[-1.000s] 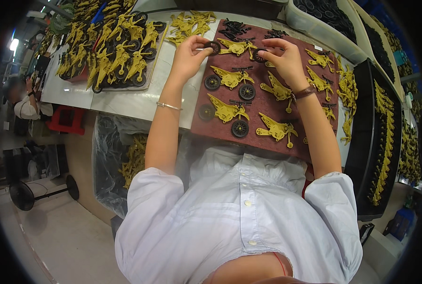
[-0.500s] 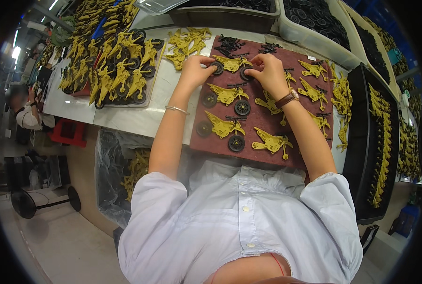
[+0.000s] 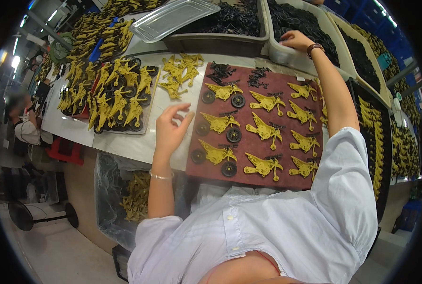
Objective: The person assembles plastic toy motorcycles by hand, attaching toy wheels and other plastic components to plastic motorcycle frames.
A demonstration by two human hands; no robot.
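My left hand [image 3: 172, 128] is raised beside the left edge of a dark red mat [image 3: 279, 182], its fingers apart and holding nothing. At the back, my right hand [image 3: 296, 40] is at the near wall of a white bin [image 3: 281, 54] of black toy wheels [image 3: 305, 23]. Its fingers are bent down at the wheels; what they grip is hidden. Rows of yellow toy motorbike bodies [image 3: 264, 164] lie on the mat, several with thin black parts by them. Along the left column, each body has a black wheel [image 3: 238, 101] at either end.
Left of the mat are loose yellow bodies [image 3: 179, 71] and a board stacked with wheeled toy motorbikes [image 3: 121, 99]. A grey bin [image 3: 211, 45] of black parts stands behind, under a tilted clear lid [image 3: 173, 20]. At right is a black tray [image 3: 379, 142]. Another person [image 3: 27, 120] is far left.
Both hands have left the top left motorbike body, which now lies between two wheels. My left hand came back toward me, left of the mat; my right hand went to the wheel bin.
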